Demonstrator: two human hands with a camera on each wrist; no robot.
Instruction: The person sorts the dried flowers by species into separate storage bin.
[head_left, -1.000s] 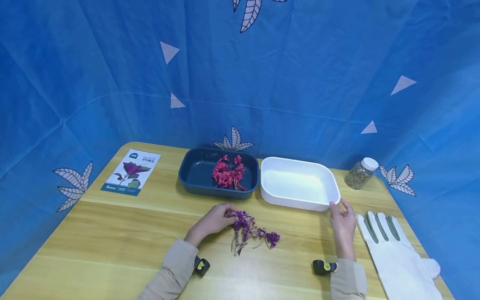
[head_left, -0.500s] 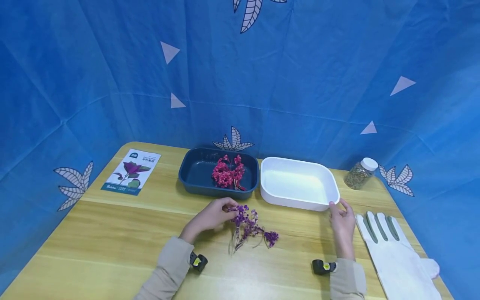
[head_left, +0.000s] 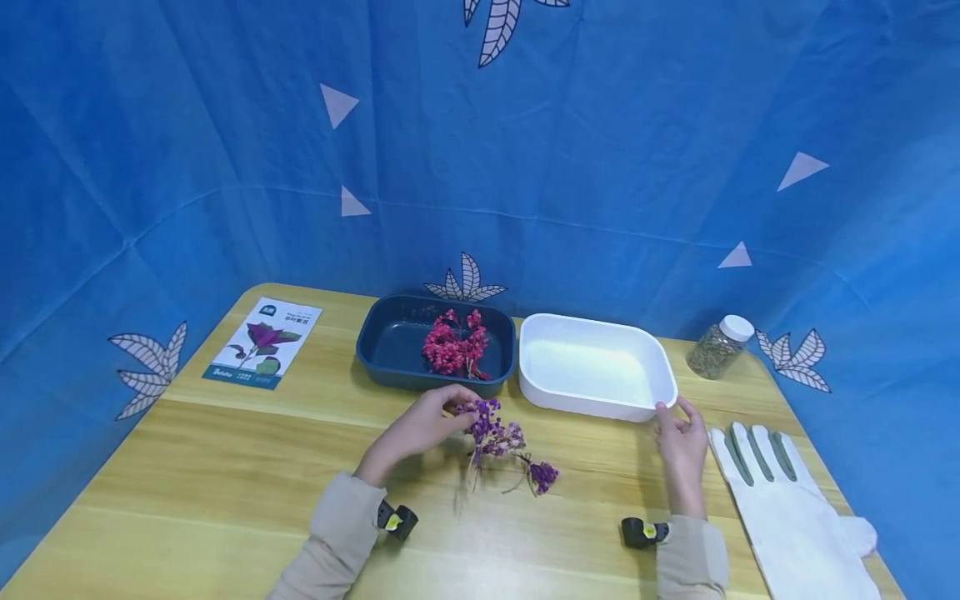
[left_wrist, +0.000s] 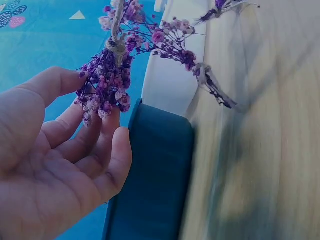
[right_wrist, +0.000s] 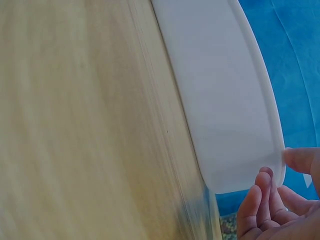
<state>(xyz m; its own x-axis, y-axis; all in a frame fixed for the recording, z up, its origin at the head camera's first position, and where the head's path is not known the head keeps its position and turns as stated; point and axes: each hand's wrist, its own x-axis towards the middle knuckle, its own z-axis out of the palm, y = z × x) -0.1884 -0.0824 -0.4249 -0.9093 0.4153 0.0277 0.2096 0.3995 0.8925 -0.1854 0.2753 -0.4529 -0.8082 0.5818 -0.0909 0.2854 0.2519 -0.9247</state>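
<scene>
Purple dried-flower bunch [head_left: 482, 423] pinched in left hand [head_left: 426, 423], right hand [head_left: 682, 446] at the white tray

The left thumb and fingers are drawn narrow around the blossoms of the bunch, which sits in front of the navy tray [head_left: 397, 343]; its stems, bound with twine [left_wrist: 116, 47], point away from the palm. A second purple bunch [head_left: 510, 442] overlaps it, and whether the two are caught together I cannot tell. A third purple bunch [head_left: 542, 477] lies on the wooden table [head_left: 225, 475], toward the right hand.

The right thumb and fingers hold the near right corner of the white tray [head_left: 596, 362], thumb at the rim, other fingertips by the outer wall.

Inside the navy tray, just beside the white one, lie crimson dried flowers [head_left: 453, 348]. A seed packet [head_left: 262, 343] rests at the table's far left; a white-lidded jar [head_left: 718, 348] and a white-and-green glove [head_left: 802, 517] are on the right, before a blue cloth backdrop [head_left: 585, 150]
</scene>
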